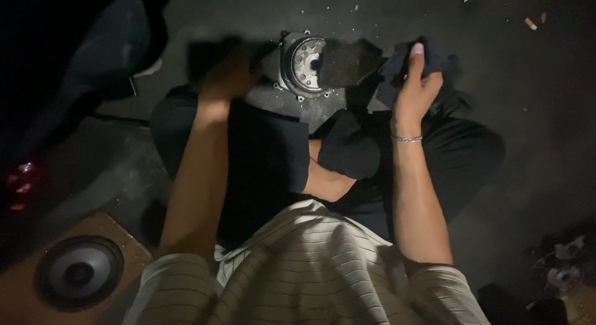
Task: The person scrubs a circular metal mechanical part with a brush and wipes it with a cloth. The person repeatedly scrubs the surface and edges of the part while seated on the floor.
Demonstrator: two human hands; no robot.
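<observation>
I sit cross-legged on a dark floor. My right hand (415,88), with a thin bracelet at the wrist, is closed on a dark piece of cloth or foam (397,67) held above my knee. My left hand (225,73) is blurred and in shadow; it seems to grip a dark flat piece, but I cannot tell for sure. Between the two hands a round metal speaker frame (304,64) lies on the floor, partly covered by a dark torn cone piece (347,61).
A speaker in a brown wooden panel (79,272) lies at the lower left. A dark bulky object (105,52) stands at the upper left. Small scraps (529,22) dot the floor at the upper right. Speaker parts (562,272) sit at the lower right.
</observation>
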